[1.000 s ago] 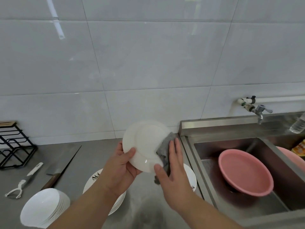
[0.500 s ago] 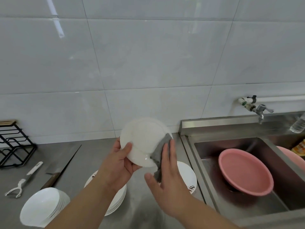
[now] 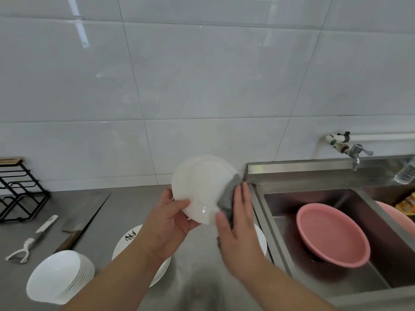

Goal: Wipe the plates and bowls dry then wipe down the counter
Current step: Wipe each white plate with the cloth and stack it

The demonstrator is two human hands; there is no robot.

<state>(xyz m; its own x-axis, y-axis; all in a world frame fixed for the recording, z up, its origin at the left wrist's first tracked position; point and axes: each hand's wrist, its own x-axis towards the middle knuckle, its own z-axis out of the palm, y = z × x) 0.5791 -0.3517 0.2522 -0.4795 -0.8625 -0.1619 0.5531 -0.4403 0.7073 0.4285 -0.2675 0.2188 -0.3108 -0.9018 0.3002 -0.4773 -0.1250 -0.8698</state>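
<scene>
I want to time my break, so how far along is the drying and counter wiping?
Done, possibly: the stack of white ceramic bowls and the stack of white plates with black lettering sit on the grey steel counter, though dryness can't be judged. In hand: the left hand grips a white ceramic dish while the right hand presses a grey cloth to its rim. Left: wiping the counter, which looks smeared.

Your right hand [image 3: 238,230] slides the grey cloth [image 3: 225,198] back up to the right rim of the white plate [image 3: 199,187].

Glossy white ceramic plate [image 3: 202,189], matt grey cloth [image 3: 226,196], brushed steel counter [image 3: 125,203].
</scene>
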